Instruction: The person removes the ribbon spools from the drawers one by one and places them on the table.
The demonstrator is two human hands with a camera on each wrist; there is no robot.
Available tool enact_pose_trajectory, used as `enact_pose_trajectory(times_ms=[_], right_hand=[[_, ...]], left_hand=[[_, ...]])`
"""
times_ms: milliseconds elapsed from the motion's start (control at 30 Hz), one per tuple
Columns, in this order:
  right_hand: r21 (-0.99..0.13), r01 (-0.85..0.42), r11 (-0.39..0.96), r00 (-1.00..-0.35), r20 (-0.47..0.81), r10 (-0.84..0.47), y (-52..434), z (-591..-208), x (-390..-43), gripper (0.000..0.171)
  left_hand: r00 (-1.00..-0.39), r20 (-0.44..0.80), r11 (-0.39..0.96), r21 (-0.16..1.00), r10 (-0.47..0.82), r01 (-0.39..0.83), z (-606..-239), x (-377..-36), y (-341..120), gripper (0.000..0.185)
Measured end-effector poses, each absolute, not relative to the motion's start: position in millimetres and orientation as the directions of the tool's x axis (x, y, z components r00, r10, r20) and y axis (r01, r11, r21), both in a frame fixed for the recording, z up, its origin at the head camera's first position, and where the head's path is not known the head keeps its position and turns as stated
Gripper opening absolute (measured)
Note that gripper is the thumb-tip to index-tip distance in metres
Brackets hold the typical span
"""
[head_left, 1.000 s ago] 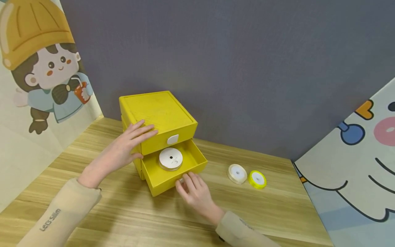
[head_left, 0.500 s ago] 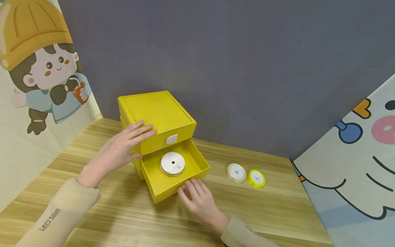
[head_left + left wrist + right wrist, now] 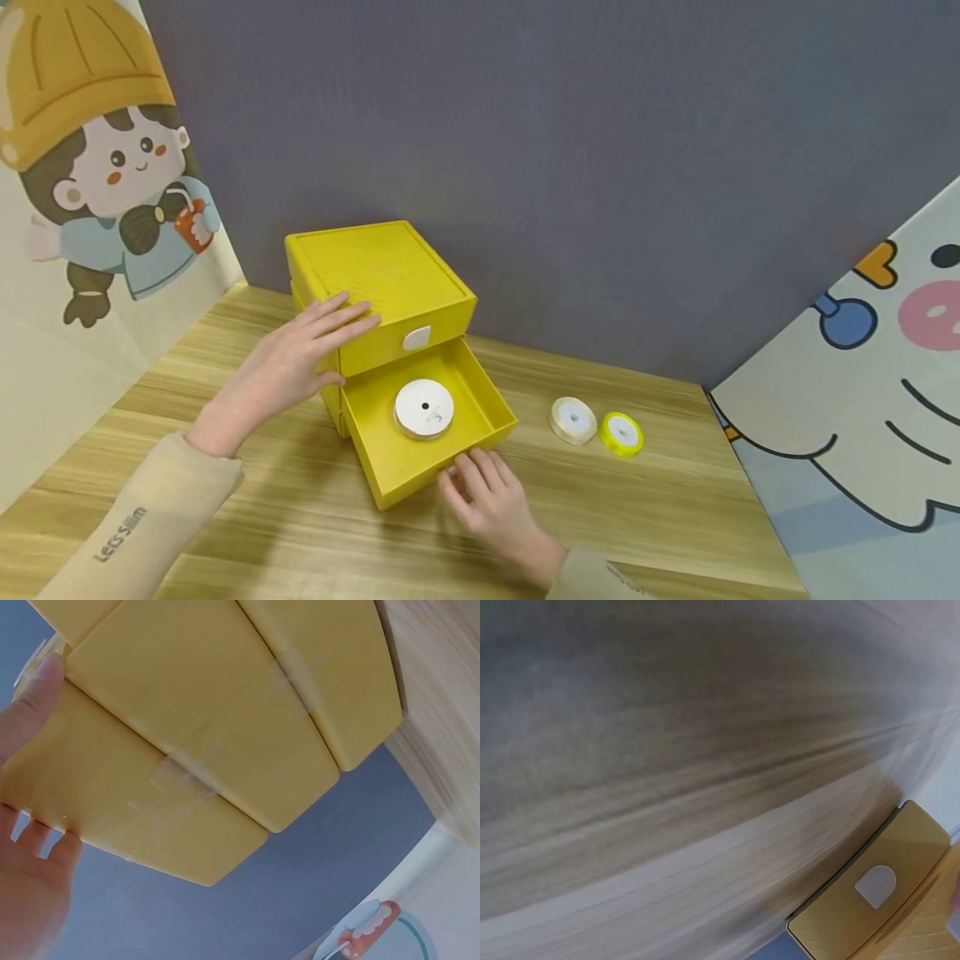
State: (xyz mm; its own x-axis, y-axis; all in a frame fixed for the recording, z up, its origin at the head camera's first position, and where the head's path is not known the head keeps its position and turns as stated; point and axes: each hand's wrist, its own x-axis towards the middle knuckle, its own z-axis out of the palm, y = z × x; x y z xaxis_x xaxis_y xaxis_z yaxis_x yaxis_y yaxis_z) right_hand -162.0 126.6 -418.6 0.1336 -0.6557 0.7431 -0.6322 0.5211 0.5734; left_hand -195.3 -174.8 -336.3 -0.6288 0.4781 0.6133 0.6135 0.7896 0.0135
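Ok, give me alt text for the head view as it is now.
A right hand pinches the front of an open yellow drawer holding a white ribbon spool; the left hand rests flat on the yellow drawer box. Two spools lie on the wooden table.

Cream (image 3: 573, 419) and yellow ribbon spools (image 3: 622, 433)

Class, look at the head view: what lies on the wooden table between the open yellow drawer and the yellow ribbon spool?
In the head view, a cream-white ribbon spool lies flat between the open yellow drawer and the yellow ribbon spool.
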Motion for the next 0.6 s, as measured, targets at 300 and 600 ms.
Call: enact_pose_trajectory(times_ms=[300, 600], right_hand=[[0.559, -0.63, 0.54, 0.098, 0.747, -0.658, 128.4, -420.5, -158.8, 0.032], [0.493, -0.646, 0.583, -0.02, 0.752, -0.659, 128.2, -419.1, -151.8, 0.03]], left_hand=[[-0.63, 0.615, 0.787, 0.025, 0.474, 0.617, -337.5, -195.3, -175.1, 0.101], [-0.628, 0.617, 0.783, 0.031, 0.474, 0.622, -338.3, -195.5, -175.5, 0.101]])
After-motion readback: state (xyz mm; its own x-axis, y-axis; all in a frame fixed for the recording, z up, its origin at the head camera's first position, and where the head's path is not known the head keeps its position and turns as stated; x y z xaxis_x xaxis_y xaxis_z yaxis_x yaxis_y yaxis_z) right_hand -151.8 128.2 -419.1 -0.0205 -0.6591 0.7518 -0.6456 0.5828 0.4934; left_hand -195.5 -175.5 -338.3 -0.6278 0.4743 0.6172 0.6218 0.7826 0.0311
